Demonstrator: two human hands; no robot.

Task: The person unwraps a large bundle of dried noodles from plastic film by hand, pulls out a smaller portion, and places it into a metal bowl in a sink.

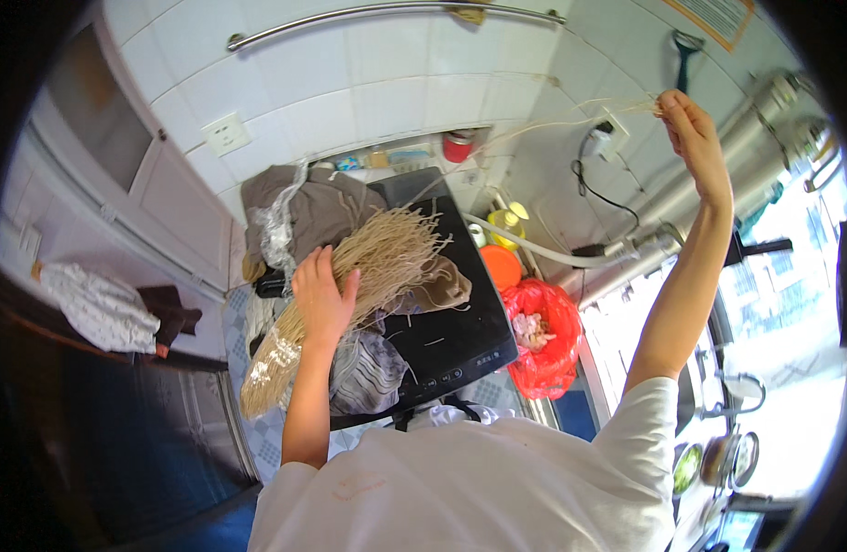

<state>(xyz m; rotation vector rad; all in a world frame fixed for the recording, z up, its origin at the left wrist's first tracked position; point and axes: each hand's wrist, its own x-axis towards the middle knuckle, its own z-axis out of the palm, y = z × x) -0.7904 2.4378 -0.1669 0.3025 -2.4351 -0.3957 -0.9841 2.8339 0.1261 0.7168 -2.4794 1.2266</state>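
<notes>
A long, thick bundle of dried noodles point(389, 255), probably vermicelli, lies slantwise over clothes on a black-topped appliance point(458, 338), seemingly a washing machine. Clear plastic wrap point(275, 355) covers the bundle's lower end, and its upper end is loose and frayed. My left hand point(323, 293) lies over the middle of the bundle and holds it down, thumb spread to the right. Raised far to the upper right, my right hand point(685, 127) pinches a few thin noodle strands point(575, 121) that stretch back towards the bundle. Short broken bits lie on the black lid.
A brown garment point(320, 207) and a striped grey cloth point(368, 372) lie around the bundle. Right of the machine stand a red-bagged bin point(544, 345), an orange lid point(501, 268) and a yellow pump bottle point(507, 224). A pale hose point(554, 252) and a plugged-in cable point(589, 183) run along the wall.
</notes>
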